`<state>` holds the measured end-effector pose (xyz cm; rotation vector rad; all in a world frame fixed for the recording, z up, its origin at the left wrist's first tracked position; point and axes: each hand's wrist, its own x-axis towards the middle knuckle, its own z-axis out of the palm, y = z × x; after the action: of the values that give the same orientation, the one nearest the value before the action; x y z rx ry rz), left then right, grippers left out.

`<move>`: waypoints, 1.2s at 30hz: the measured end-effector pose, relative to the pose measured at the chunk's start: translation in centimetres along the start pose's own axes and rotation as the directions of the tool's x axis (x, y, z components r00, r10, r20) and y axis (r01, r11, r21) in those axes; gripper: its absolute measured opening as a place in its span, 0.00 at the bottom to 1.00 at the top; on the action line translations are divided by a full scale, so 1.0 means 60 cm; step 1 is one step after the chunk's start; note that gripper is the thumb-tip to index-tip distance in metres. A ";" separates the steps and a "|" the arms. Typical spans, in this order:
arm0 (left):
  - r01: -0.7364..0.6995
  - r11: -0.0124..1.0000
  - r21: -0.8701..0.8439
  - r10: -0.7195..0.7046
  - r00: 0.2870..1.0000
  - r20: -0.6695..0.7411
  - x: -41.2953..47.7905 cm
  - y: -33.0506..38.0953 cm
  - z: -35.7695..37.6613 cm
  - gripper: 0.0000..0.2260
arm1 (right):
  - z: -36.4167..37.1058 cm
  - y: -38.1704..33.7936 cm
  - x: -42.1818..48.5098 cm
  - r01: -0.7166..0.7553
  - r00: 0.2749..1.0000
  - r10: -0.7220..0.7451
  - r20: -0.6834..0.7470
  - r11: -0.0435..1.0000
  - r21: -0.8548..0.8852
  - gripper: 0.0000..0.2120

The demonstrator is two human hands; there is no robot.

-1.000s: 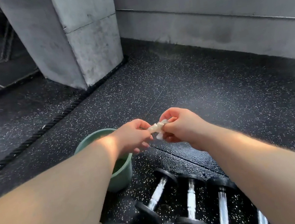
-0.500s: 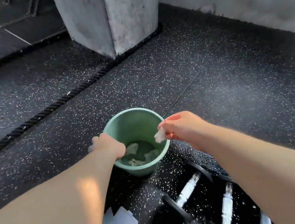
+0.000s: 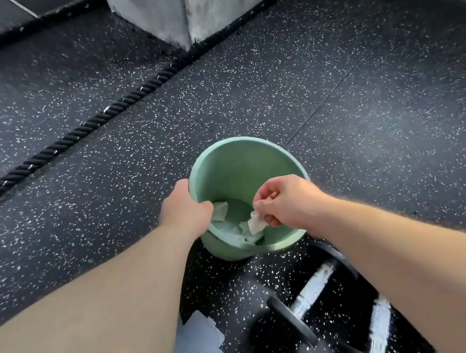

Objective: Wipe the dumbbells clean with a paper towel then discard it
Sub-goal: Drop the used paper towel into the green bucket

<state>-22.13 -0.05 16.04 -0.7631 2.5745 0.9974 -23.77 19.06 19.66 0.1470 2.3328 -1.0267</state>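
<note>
Gripping the bin point(image 3: 250, 142) rim, the left hand point(image 3: 183, 212) curls over it; the right hand point(image 3: 288, 201) pinches a towel point(image 3: 256, 222) above the bin.

Floor point(image 3: 388, 135): open right of and beyond bin point(image 3: 237, 157) | bin mouth: left hand point(image 3: 183, 212) on rim, right hand point(image 3: 289, 199) with paper towel point(image 3: 256, 222) over near side | rope point(image 3: 88, 128) left | pillar point(image 3: 196, 3) behind | dumbbells point(image 3: 310, 293) nearest

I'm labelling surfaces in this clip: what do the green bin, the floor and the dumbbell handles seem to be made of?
Green bin: likely plastic, matte and smooth, with even colour and a thin moulded rim. Floor: probably rubber gym tiles, black with white flecks and straight seams. Dumbbell handles: seemingly metal, bright and silvery, though blur hides any texture.
</note>
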 end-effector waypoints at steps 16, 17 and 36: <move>-0.051 0.991 -0.125 0.054 0.998 0.022 0.004 -0.058 -0.012 0.21 | 0.113 0.010 0.115 -0.094 0.977 0.144 0.157 0.954 -0.285 0.18; -0.047 0.991 -0.124 0.050 0.998 0.024 0.004 -0.060 -0.013 0.22 | 0.114 0.012 0.117 -0.104 0.978 0.148 0.148 0.957 -0.269 0.20; 0.009 0.951 0.309 0.011 0.998 -0.064 0.028 -0.035 0.006 0.29 | -0.002 -0.024 0.045 0.072 0.992 -0.081 0.095 0.993 0.095 0.09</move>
<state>-22.30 -1.76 13.93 -0.7181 2.6952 0.5545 -26.50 17.81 19.16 0.0412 2.2186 -1.1532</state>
